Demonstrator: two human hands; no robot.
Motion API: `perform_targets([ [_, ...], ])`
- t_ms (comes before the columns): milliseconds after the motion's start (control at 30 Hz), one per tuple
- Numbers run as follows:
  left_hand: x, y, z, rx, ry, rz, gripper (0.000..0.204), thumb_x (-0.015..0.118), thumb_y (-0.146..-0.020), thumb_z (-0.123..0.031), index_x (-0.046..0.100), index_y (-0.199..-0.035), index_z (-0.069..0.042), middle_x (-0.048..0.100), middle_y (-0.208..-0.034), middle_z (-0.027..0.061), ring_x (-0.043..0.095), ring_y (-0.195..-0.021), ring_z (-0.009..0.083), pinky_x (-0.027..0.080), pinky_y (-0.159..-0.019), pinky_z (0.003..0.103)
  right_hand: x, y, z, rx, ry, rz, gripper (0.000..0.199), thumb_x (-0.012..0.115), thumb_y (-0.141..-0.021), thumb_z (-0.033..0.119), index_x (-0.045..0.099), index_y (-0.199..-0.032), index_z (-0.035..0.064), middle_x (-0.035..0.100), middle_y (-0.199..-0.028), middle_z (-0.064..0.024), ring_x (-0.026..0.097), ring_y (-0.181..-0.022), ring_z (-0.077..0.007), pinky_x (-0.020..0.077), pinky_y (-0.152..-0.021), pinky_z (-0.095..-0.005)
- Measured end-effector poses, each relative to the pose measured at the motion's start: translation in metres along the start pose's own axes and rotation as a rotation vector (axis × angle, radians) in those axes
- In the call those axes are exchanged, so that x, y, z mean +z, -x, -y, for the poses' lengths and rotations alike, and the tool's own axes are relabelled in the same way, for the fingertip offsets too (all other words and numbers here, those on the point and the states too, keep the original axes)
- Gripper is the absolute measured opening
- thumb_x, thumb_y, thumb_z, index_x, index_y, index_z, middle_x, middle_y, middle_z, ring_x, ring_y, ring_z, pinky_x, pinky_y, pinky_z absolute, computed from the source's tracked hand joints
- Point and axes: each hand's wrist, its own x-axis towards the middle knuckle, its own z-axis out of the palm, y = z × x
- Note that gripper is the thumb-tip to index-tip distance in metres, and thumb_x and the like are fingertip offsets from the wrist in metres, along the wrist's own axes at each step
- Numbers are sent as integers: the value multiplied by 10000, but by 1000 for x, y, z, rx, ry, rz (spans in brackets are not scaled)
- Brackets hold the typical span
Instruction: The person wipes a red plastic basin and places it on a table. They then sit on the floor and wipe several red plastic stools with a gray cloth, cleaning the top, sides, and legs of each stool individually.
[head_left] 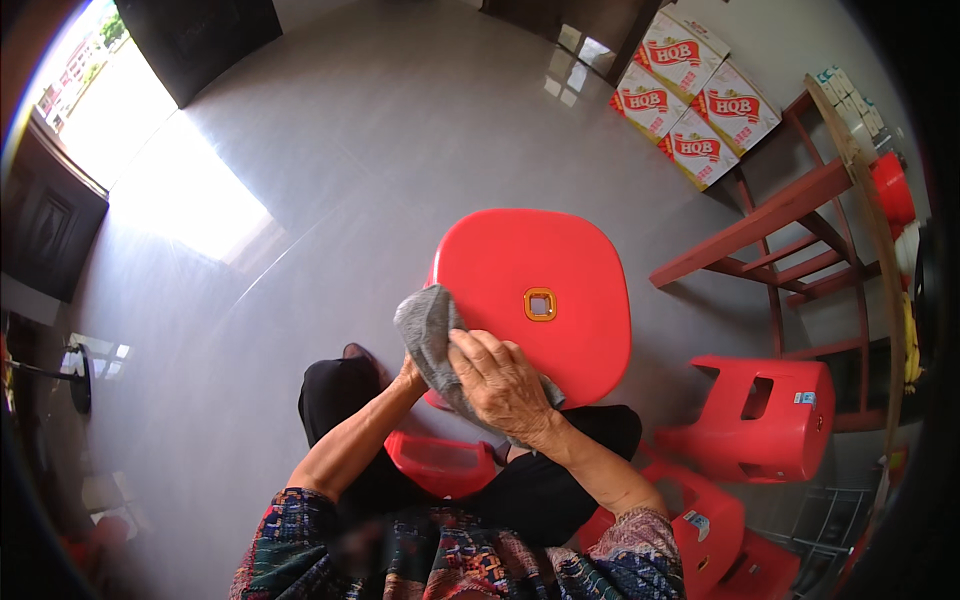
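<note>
A red plastic stool (pixel 490 255) stands in front of me, its rounded square seat facing up. Set in the seat is a small gold-rimmed square hole (pixel 540 304). A grey cloth (pixel 428 325) drapes over the seat's near left edge and runs along its near side. My right hand (pixel 495 380) lies on the cloth at that edge, fingers bent together and closed on the fabric. At the left side of the seat, my left hand (pixel 412 372) reaches under the cloth, which hides its fingers.
Another red stool (pixel 460 465) is between my legs. To the right a red stool (pixel 770 420) lies on its side, with more red stools (pixel 700 530) below it. A reddish wooden frame (pixel 770 225) and stacked cartons (pixel 690 100) stand farther right. An open doorway (pixel 110 120) is at far left.
</note>
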Motion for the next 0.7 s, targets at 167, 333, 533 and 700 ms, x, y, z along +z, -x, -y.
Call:
perform_targets([
  [167,-31,42,9,-205,642,-278,439,494,-916,-342,514,-1200,-8,569,-1138,102,506,-1096,181,378,-975,327,28,-53,5,-9,-25,23,395,547,-780,121,575,-1149,-16,479,-1278,-75,408,-1171,-251,376,-914,-375],
  [333,-28,40,-38,-334,473,-512,418,560,-877,-454,515,-798,-47,479,-785,-30,416,-740,59,376,-692,220,59,-105,-62,271,159,-44,398,550,-820,178,557,-1195,48,479,-1292,-41,427,-1160,-261,367,-936,-434],
  [533,-24,38,-32,-360,505,-526,427,596,-855,-451,509,-752,-46,497,-732,-21,433,-682,61,389,-634,225,30,-52,-162,705,484,-55,267,503,-878,273,611,-1004,64,556,-1138,-54,526,-1042,-278,423,-844,-463],
  [700,-25,36,-23,-333,563,-550,444,612,-831,-469,517,-740,-45,495,-723,-15,439,-680,67,394,-638,230,9,0,-149,813,366,60,359,486,-896,274,529,-1163,38,521,-1211,-110,505,-1097,-318,421,-878,-458],
])
